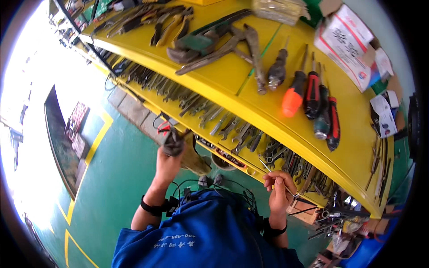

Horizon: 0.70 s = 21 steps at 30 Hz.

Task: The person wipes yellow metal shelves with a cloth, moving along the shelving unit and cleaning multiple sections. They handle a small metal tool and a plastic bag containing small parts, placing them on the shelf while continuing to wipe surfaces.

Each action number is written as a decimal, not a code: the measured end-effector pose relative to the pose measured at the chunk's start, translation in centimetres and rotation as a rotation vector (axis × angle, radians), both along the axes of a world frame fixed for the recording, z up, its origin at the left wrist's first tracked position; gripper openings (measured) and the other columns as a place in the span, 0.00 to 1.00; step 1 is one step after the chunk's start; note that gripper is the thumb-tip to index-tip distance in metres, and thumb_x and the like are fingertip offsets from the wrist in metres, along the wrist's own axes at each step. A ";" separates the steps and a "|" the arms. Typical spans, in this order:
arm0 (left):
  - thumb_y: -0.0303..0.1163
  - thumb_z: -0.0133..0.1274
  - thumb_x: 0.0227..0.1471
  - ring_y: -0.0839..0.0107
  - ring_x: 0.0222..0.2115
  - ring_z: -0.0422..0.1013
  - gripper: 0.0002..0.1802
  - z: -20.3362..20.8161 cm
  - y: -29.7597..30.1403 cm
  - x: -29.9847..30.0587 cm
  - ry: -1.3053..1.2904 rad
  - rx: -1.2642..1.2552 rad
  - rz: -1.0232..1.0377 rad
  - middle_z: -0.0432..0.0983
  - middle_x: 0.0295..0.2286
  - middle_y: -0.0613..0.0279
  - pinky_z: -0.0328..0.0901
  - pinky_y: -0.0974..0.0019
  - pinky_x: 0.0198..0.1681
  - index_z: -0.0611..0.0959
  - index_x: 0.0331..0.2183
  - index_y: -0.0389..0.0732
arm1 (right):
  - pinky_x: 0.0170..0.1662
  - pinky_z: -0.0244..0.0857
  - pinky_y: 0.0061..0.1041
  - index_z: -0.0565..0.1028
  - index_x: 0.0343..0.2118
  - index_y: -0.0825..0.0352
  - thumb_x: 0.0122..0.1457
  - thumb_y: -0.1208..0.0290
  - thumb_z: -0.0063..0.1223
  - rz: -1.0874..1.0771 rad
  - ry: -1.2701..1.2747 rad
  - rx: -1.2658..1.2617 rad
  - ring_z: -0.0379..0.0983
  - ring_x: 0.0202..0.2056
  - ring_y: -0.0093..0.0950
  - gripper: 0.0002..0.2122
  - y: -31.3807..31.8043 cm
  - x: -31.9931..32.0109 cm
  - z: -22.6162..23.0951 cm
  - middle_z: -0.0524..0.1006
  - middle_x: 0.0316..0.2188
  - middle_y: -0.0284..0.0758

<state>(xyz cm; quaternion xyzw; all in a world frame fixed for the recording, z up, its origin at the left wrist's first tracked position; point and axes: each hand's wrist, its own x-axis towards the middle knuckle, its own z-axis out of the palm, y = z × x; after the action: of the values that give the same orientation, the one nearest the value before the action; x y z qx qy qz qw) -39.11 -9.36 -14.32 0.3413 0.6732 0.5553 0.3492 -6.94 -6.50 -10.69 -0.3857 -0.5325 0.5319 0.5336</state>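
Observation:
My left hand (168, 164) is closed around a bunched dark grey rag (173, 145), held out in front of the yellow workbench. To the right, my right hand (280, 190) pinches a thin shiny metal tool (264, 164). One slim end of it points up and left toward the lower shelf, and the other comes out below the palm. The fingers cover its middle, so its exact kind does not show. Closest to that hand are several wrenches (273, 157) lying in a row on the lower yellow shelf (225, 142).
Several screwdrivers (292, 96), locking pliers (254, 51) and a green clamp (196, 44) lie on the yellow bench top (214, 85). A white-and-red box (344, 42) stands at the far right. A bucket (222, 164) sits under the shelf. Loose metal parts (328, 223) crowd the lower right.

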 end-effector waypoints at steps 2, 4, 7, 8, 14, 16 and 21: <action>0.31 0.54 0.65 0.74 0.48 0.73 0.21 0.6 -1.1 -0.6 -0.419 0.049 0.075 0.78 0.47 0.64 0.67 0.65 0.54 0.77 0.56 0.37 | 0.34 0.62 0.20 0.77 0.42 0.75 0.72 0.70 0.43 0.072 -0.003 -0.040 0.70 0.31 0.21 0.13 0.5 -0.5 -0.6 0.81 0.36 0.41; 0.38 0.51 0.67 0.66 0.56 0.70 0.28 2.2 -1.8 -1.5 -0.761 0.206 0.001 0.73 0.55 0.58 0.64 0.60 0.60 0.68 0.64 0.38 | 0.34 0.62 0.20 0.77 0.43 0.75 0.72 0.69 0.43 0.152 -0.018 -0.046 0.70 0.31 0.21 0.13 1.0 -1.4 -1.5 0.81 0.36 0.40; 0.42 0.48 0.68 0.60 0.59 0.68 0.32 4.3 -2.6 -1.6 -0.859 0.357 -0.117 0.70 0.59 0.54 0.64 0.56 0.62 0.64 0.66 0.37 | 0.33 0.61 0.19 0.77 0.43 0.74 0.72 0.70 0.42 0.258 -0.065 -0.058 0.69 0.31 0.19 0.13 1.7 -3.4 -2.2 0.81 0.36 0.38; 0.42 0.48 0.68 0.59 0.60 0.68 0.32 4.5 -3.1 -1.9 -0.885 0.387 -0.144 0.70 0.59 0.53 0.64 0.55 0.62 0.65 0.66 0.37 | 0.33 0.61 0.18 0.77 0.43 0.74 0.72 0.70 0.42 0.294 -0.080 -0.061 0.69 0.31 0.19 0.13 2.0 -4.3 -2.4 0.81 0.36 0.37; 0.43 0.49 0.68 0.58 0.56 0.71 0.30 4.5 -5.3 -5.3 -0.803 0.358 0.034 0.74 0.55 0.53 0.65 0.52 0.60 0.68 0.63 0.36 | 0.33 0.61 0.18 0.76 0.43 0.74 0.72 0.70 0.41 0.400 -0.197 0.017 0.69 0.30 0.18 0.13 1.9 -10.0 -1.7 0.80 0.34 0.35; 0.41 0.50 0.67 0.57 0.53 0.73 0.25 3.3 -6.2 -7.2 -0.805 0.350 0.109 0.76 0.52 0.53 0.67 0.53 0.58 0.73 0.59 0.36 | 0.34 0.64 0.19 0.76 0.44 0.74 0.72 0.70 0.42 0.400 -0.211 0.007 0.69 0.30 0.19 0.13 1.5 -12.2 -1.7 0.80 0.34 0.36; 0.35 0.53 0.66 0.60 0.46 0.76 0.17 0.8 -8.5 -14.4 -0.867 0.367 0.275 0.78 0.46 0.56 0.71 0.55 0.51 0.76 0.52 0.37 | 0.37 0.68 0.21 0.76 0.46 0.72 0.69 0.74 0.48 0.371 -0.371 0.088 0.72 0.31 0.21 0.09 0.3 -19.3 -1.8 0.80 0.34 0.36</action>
<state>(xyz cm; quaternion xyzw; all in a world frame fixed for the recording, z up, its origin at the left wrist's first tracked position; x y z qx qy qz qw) -53.55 -17.91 -13.50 0.0426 0.3955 0.7967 0.4550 -26.22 -6.23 -12.45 -0.3488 -0.7054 0.5172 0.3364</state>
